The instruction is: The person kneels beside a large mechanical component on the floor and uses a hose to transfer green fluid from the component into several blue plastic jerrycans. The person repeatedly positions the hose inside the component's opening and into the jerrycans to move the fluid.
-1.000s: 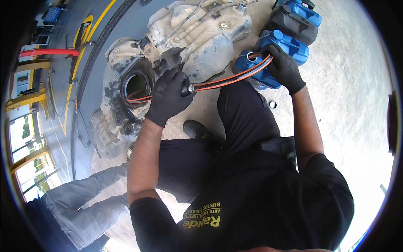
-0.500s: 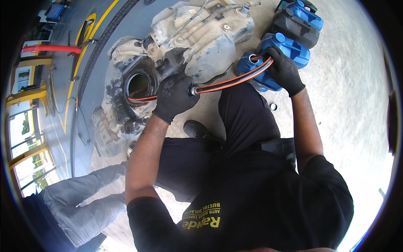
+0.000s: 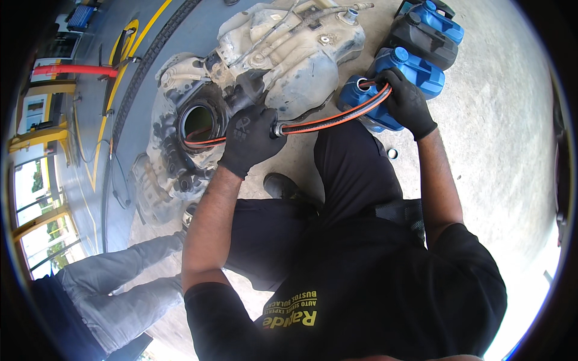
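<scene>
A black hose with orange stripes (image 3: 344, 116) runs from the round opening of a dusty, dirt-stained tank (image 3: 304, 78) to the uncapped mouth of a blue jug (image 3: 351, 99). My left hand (image 3: 250, 138), in a black glove, is wrapped round the hose beside the tank opening. A metal fitting (image 3: 278, 129) on the hose sticks out past that fist. At the jug, my gloved right hand (image 3: 407, 103) is closed on the hose where it bends into the mouth. The hose end inside the jug is hidden, and the tank's inside looks dark.
Behind the open jug stand a second blue jug (image 3: 415, 69), a black jug (image 3: 424, 42) and another blue one (image 3: 439, 23). A small round cap (image 3: 392, 153) lies on the concrete. Another person's grey trouser legs (image 3: 126, 289) are at the lower left.
</scene>
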Demonstrator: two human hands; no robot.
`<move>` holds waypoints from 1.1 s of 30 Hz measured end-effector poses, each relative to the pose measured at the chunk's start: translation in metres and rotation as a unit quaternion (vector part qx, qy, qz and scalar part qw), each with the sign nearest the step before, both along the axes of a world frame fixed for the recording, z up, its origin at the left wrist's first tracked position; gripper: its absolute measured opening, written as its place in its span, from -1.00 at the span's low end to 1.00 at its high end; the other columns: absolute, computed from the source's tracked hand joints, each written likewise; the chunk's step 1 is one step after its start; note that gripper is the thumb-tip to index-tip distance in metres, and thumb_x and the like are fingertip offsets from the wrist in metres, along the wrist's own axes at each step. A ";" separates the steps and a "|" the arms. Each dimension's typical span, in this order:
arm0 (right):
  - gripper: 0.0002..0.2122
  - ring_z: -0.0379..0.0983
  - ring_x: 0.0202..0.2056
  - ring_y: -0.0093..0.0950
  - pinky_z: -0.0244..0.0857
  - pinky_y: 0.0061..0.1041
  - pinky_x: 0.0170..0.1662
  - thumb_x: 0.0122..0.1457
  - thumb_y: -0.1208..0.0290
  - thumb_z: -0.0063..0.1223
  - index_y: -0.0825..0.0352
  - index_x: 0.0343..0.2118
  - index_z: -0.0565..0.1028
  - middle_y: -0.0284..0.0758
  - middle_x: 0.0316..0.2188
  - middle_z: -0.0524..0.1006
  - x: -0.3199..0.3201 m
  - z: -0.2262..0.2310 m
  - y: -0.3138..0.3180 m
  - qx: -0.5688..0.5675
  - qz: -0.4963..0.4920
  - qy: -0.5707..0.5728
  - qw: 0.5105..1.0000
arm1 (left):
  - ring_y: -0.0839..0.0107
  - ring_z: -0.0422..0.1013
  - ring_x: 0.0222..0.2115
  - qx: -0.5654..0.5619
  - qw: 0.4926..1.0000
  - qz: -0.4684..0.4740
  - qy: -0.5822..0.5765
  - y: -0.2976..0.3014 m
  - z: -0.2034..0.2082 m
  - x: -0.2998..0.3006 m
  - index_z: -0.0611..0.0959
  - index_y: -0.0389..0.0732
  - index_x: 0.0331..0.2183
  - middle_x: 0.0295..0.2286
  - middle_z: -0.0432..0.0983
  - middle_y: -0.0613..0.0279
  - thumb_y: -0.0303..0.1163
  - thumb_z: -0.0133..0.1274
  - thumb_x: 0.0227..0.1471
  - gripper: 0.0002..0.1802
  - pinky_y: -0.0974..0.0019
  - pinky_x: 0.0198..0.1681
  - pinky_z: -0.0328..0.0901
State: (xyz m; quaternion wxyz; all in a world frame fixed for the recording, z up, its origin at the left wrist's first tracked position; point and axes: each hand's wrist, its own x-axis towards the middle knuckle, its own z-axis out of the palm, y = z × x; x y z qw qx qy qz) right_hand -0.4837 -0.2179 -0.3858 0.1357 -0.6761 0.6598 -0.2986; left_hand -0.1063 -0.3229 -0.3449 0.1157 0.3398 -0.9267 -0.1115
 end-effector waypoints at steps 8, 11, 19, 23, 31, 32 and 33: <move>-0.78 0.58 -0.13 0.02 0.46 -0.06 -0.15 0.22 0.48 0.13 0.28 -0.06 0.51 -0.14 -0.14 0.56 0.000 -0.002 0.003 0.001 -0.007 0.001 1.000 | 0.05 0.52 -0.39 -0.025 0.999 -0.010 0.036 0.000 0.000 -0.001 0.58 -0.17 -0.41 -0.41 0.49 0.11 -0.20 0.37 -0.14 -0.65 -0.01 -0.32 0.42; -0.77 0.58 -0.13 0.02 0.46 -0.07 -0.14 0.22 0.48 0.14 0.28 -0.06 0.51 -0.14 -0.13 0.56 -0.001 -0.002 0.003 -0.002 -0.005 -0.001 1.000 | 0.05 0.52 -0.38 -0.023 0.999 -0.010 0.034 0.000 0.002 -0.002 0.58 -0.16 -0.41 -0.41 0.49 0.12 -0.18 0.38 -0.13 -0.65 -0.01 -0.33 0.41; -0.78 0.58 -0.13 0.01 0.47 -0.08 -0.13 0.23 0.48 0.15 0.27 -0.07 0.51 -0.15 -0.13 0.56 0.001 -0.004 0.003 -0.008 -0.010 -0.008 1.000 | 0.04 0.50 -0.42 -0.022 0.997 -0.001 0.077 -0.001 -0.002 -0.002 0.58 -0.15 -0.41 -0.43 0.48 0.11 -0.17 0.38 -0.12 -0.65 -0.01 -0.34 0.40; -0.78 0.58 -0.13 0.01 0.47 -0.08 -0.14 0.23 0.48 0.15 0.27 -0.06 0.51 -0.15 -0.14 0.56 0.003 -0.002 0.003 -0.001 -0.013 0.003 1.000 | 0.03 0.52 -0.41 0.010 0.999 0.002 0.036 -0.002 0.000 0.000 0.60 -0.17 -0.40 -0.44 0.51 0.11 -0.20 0.36 -0.12 -0.67 -0.02 -0.32 0.42; -0.79 0.58 -0.13 0.02 0.47 -0.08 -0.14 0.23 0.49 0.14 0.28 -0.07 0.52 -0.15 -0.14 0.56 0.003 -0.002 0.002 0.000 -0.015 0.000 1.000 | 0.01 0.54 -0.44 0.077 0.997 0.022 -0.009 0.000 0.002 0.002 0.64 -0.18 -0.45 -0.50 0.56 0.04 -0.25 0.33 -0.12 -0.75 -0.02 -0.34 0.38; -0.79 0.58 -0.13 0.02 0.47 -0.08 -0.14 0.23 0.49 0.14 0.28 -0.07 0.52 -0.14 -0.14 0.56 0.003 -0.002 0.002 0.001 -0.015 -0.001 1.000 | 0.01 0.53 -0.45 0.080 0.996 0.023 -0.010 0.000 0.003 0.002 0.63 -0.18 -0.46 -0.51 0.55 0.04 -0.25 0.33 -0.12 -0.76 -0.02 -0.34 0.38; -0.79 0.58 -0.13 0.02 0.47 -0.08 -0.14 0.23 0.49 0.14 0.28 -0.07 0.52 -0.14 -0.14 0.56 0.002 -0.003 0.002 0.002 -0.014 -0.001 1.000 | 0.01 0.53 -0.46 0.083 0.996 0.023 -0.011 0.001 0.004 0.001 0.63 -0.18 -0.47 -0.51 0.55 0.04 -0.25 0.33 -0.11 -0.76 -0.02 -0.35 0.38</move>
